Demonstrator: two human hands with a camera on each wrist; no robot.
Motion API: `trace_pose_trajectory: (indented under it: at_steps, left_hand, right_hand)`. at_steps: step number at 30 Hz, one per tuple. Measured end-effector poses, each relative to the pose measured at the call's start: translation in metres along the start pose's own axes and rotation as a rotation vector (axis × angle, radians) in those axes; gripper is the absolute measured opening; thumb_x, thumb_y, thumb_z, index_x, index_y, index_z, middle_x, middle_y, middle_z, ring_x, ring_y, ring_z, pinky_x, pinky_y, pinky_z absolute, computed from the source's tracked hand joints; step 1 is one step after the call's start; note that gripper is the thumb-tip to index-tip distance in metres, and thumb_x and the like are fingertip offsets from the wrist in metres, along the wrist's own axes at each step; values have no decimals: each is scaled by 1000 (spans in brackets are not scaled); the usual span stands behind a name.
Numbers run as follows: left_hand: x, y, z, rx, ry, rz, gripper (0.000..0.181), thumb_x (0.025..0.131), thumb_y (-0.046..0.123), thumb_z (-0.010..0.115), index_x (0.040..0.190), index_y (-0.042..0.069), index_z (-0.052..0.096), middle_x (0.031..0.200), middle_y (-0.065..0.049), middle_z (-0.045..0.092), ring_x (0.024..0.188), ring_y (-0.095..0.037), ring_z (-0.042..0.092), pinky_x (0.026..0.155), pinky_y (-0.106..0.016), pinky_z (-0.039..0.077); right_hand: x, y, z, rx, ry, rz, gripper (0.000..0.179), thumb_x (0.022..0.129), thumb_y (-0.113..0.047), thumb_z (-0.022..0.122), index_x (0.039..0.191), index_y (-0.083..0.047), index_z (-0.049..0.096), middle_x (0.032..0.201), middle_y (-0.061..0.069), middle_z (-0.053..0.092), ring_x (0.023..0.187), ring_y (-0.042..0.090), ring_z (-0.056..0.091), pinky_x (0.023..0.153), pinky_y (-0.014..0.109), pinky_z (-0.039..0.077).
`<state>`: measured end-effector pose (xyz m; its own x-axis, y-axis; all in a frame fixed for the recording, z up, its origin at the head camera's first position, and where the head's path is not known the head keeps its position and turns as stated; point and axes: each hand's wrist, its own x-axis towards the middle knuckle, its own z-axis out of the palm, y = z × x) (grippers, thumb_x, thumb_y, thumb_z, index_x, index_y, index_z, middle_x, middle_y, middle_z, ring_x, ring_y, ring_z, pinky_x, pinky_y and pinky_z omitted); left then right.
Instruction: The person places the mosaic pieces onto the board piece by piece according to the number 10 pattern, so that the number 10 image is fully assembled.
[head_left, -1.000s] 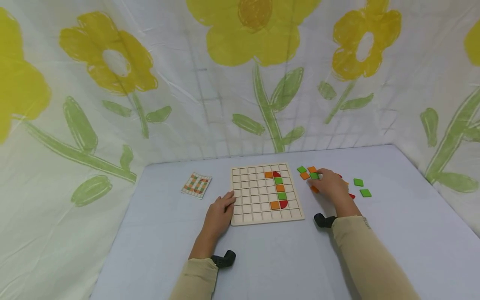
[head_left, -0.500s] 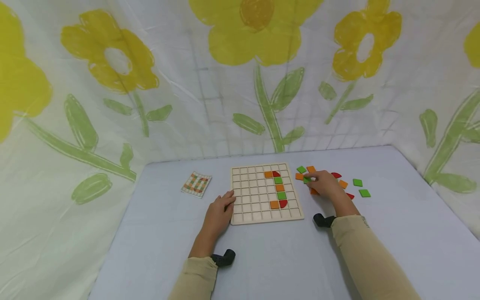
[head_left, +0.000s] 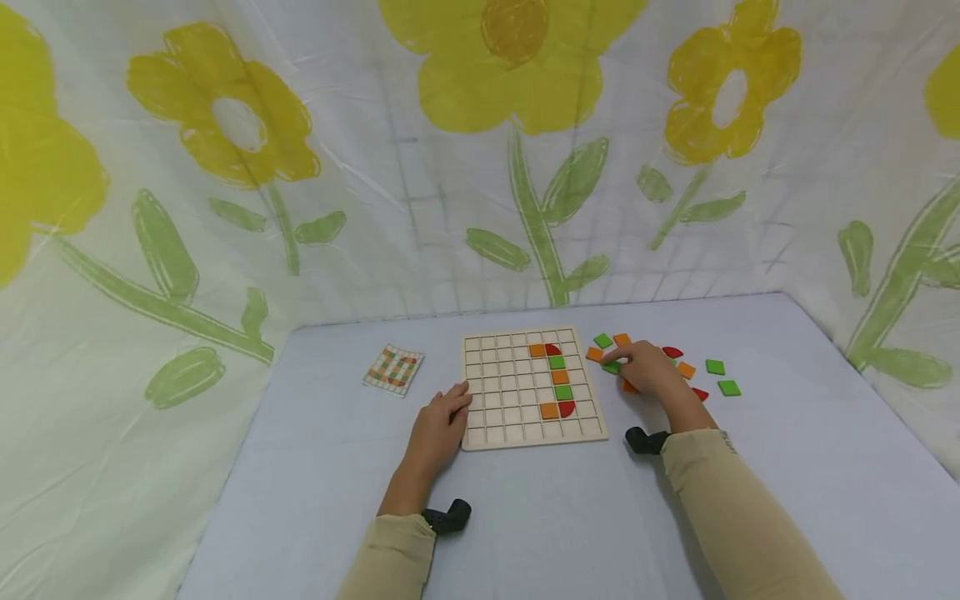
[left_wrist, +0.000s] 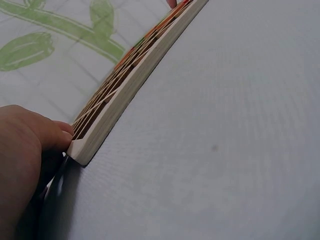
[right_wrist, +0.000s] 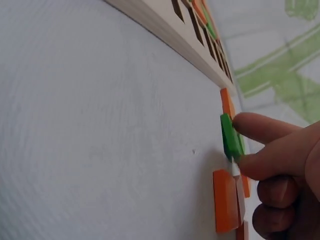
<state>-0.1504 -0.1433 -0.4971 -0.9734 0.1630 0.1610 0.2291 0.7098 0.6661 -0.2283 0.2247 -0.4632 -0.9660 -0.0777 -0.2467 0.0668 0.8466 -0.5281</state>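
Note:
A square wooden grid board [head_left: 501, 417] lies on the table, with orange, green and red tiles set in cells toward its right side. My left hand [head_left: 441, 427] rests at its left edge, fingertips on the rim; the left wrist view shows the fingers [left_wrist: 59, 131] at the board's corner. To the right of the board, my right hand [head_left: 651, 368] pinches a green square tile [right_wrist: 230, 137] between thumb and index finger, the other fingers curled. Beside that tile lie an orange tile [head_left: 595, 354] and another orange tile [right_wrist: 226, 200] under the hand.
A small pattern card [head_left: 393, 369] lies left of the board. Around the right hand are scattered loose tiles, among them a red quarter-round [head_left: 672, 352], a green square [head_left: 729, 387] and an orange square [head_left: 686, 370]. A flower-printed cloth [head_left: 360, 275] hangs behind the table.
My right hand has shifted slightly left, toward the board, and the green tile at its fingertips with it. An orange tile beside it has also slid left. The left hand has stayed put.

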Motion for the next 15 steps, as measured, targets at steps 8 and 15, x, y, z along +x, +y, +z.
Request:
trace_pose_trajectory:
  at_steps: [8,15]
  left_hand:
    - [-2,0,-2,-29,1,-18,30,98,11,57,127,5,66,146,-1,52,138,-26,46,119,-48,31]
    - [-1,0,-1,-26,4,-14,30,98,12,58,127,5,66,146,0,53,138,-25,46,119,-48,32]
  right_hand:
    - [7,-11,4,-12,53,-21,36,97,-21,58,132,-15,64,124,23,60,92,30,57,69,34,50]
    - [14,-19,10,-28,15,-44,39,94,-25,64,131,-13,64,130,23,58,102,34,57,83,45,53]
